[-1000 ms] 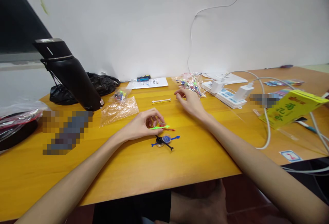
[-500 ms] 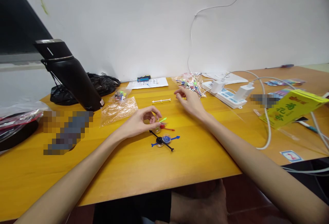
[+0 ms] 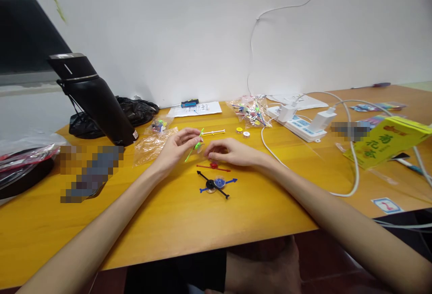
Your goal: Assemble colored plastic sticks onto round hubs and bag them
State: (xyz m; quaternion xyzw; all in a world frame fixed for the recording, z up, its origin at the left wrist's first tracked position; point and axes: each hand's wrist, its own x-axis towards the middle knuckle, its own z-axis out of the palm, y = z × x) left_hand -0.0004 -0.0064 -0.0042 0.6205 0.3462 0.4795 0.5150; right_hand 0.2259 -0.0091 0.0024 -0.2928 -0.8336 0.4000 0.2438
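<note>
My left hand [image 3: 179,146] pinches a green arrow spinner [image 3: 197,146], tilted upright above the table, with a clear disc on its side. Close by on the right, my right hand [image 3: 232,152] has its fingers loosely curled with a gap between thumb and forefinger; nothing shows in it. Just below it lies a red arrow spinner [image 3: 213,166]. Nearer the front edge, a black arrow spinner [image 3: 210,184] crosses over a blue arrow spinner [image 3: 220,182] with a clear disc. White and yellow arrows [image 3: 216,132] lie side by side behind the hands.
A yellow round piece [image 3: 239,130] and a white one [image 3: 246,134] sit before a bag of coloured parts [image 3: 249,110]. A power strip [image 3: 299,125] with cables stands right, near a yellow box [image 3: 388,143]. On the left are a black bottle [image 3: 97,105] and a clear bag [image 3: 153,147].
The green spinner has been raised off the table in my left hand. My right hand has come back from the parts bag toward it, uncovering the yellow and white round pieces.
</note>
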